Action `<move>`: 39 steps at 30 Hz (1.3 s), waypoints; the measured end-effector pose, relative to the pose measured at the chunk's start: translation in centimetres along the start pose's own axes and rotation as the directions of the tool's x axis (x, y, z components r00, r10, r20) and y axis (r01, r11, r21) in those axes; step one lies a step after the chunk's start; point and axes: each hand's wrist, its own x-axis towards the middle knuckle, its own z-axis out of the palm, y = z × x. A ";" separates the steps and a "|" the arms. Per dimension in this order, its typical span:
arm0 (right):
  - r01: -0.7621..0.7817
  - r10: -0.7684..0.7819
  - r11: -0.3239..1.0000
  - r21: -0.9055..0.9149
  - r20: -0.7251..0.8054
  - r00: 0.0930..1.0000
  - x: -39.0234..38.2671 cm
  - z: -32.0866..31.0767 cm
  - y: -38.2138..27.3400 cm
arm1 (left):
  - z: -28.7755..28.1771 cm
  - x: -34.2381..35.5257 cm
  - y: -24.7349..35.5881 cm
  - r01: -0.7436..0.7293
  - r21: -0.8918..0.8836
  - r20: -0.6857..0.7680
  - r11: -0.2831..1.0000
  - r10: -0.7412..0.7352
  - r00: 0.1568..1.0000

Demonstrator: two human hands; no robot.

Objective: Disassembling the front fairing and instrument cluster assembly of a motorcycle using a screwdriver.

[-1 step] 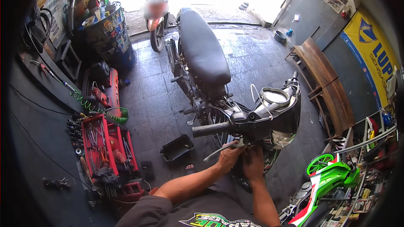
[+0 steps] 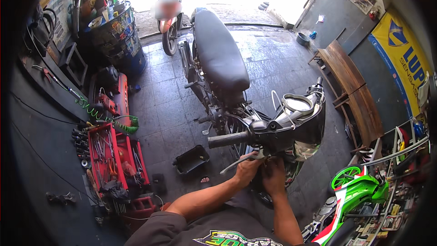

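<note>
The motorcycle [image 2: 221, 54] stands mid-view. Its dark cowl [image 2: 293, 135] overhangs the right hand [image 2: 273, 180] at five o'clock; the left hand [image 2: 248, 169] curls against the lever [image 2: 231, 166]. I cannot tell what either hand's fingers pinch. Black tray [image 2: 191, 160] at seven, red toolbox [image 2: 120, 164] eight, wooden bench [image 2: 359, 109] three. Both hands have barely shifted since the earlier frame.

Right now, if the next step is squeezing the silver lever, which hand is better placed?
Likely the left hand: it is at the lever, near its inner end. The right hand is farther to the right, below the black handlebar cover and partly in shadow.
</note>
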 end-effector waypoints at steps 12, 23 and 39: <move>-0.246 0.202 0.951 0.185 0.227 0.953 1.9 -1.5 1.1 | 1.3 -1.2 4.3 0.088 0.059 -0.052 0.994 -0.085 0.995; -0.289 0.236 0.923 0.255 0.220 0.947 1.6 -0.5 2.0 | 1.2 -1.1 2.8 -0.030 0.022 -0.060 0.999 0.032 0.998; -0.222 0.174 0.934 0.279 0.187 0.967 1.9 -1.0 0.8 | 1.4 -0.8 2.7 0.026 -0.035 -0.109 0.999 -0.030 0.994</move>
